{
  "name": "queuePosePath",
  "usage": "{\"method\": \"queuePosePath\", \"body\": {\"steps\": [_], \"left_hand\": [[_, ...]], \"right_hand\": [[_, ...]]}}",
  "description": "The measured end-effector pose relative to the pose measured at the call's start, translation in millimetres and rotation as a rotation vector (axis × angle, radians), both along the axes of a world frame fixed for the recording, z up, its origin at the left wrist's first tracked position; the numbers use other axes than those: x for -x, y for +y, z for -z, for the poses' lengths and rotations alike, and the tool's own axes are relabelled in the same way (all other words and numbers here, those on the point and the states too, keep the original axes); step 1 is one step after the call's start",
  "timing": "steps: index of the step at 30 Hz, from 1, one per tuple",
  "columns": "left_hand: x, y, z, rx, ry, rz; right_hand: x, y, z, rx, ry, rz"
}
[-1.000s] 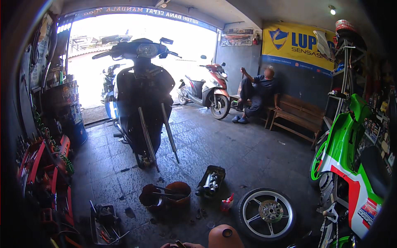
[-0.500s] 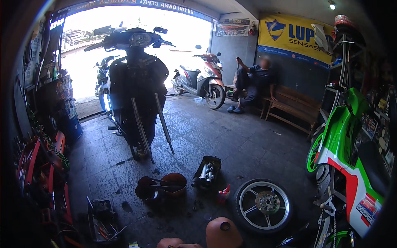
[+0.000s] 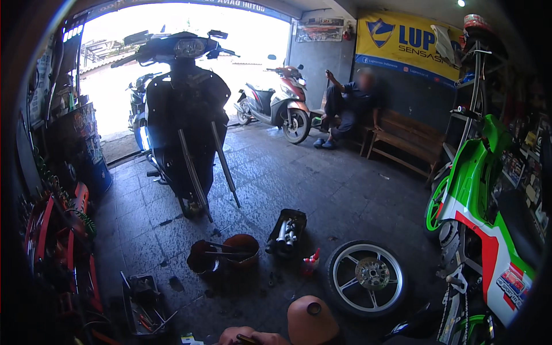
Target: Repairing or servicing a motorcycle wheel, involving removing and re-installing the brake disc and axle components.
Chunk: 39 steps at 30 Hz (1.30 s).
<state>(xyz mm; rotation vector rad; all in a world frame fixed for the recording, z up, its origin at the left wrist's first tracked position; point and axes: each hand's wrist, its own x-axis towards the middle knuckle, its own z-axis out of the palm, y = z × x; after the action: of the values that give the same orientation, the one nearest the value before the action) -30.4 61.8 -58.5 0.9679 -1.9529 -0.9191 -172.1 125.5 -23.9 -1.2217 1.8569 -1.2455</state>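
Hand (image 3: 238, 336) barely peeking in at the bottom edge, seemingly holding a thin dark tool (image 3: 248, 340); which hand it is and how tight the grip is, cannot tell. Just right of the grip a smooth rounded orange tank-like part (image 3: 310, 322) with a dark round opening on top is sitting. Beyond the grip, on the tiled concrete floor (image 3: 322, 195), two round tubs (image 3: 227, 256), one dark, one rusty orange, are carrying metal rods across their rims. Right of them a black open case (image 3: 286, 231) is holding shiny cylindrical parts. Farther right a spoked alloy wheel (image 3: 367, 277) with tyre is lying flat. Left of the grip a black tray (image 3: 141, 302) is holding mixed hand tools. Far ahead a stripped black scooter (image 3: 184, 115) is standing with its fork tubes bare; a green motorcycle (image 3: 489, 230) is standing at the right.
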Motion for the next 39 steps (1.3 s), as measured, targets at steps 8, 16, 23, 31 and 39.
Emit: {"method": "queuePosePath", "body": {"steps": [8, 16, 23, 31, 39], "left_hand": [[-8.2, -6.6, 21.0, 0.396, 0.046, 0.112], [-20.4, -16.3, 5.4, 0.729, -0.182, 0.316], [-21.4, -21.7, -12.2, 0.733, -0.277, 0.394], [-39.7, -25.4, 14.5, 0.736, -0.34, 0.368], [-40.9, -20.4, 21.9, 0.715, -0.336, 0.337]], "right_hand": [[0.4, -1.8, 13.8, -0.003, -0.071, 0.041], [2.9, -3.6, 12.9, -0.051, -0.138, 0.018], [7.4, -4.0, 13.6, -0.111, -0.124, 0.031], [31.5, 13.8, 31.1, -0.072, -0.458, 0.148], [19.7, 24.6, 21.0, 0.05, -0.775, 0.166]]}}
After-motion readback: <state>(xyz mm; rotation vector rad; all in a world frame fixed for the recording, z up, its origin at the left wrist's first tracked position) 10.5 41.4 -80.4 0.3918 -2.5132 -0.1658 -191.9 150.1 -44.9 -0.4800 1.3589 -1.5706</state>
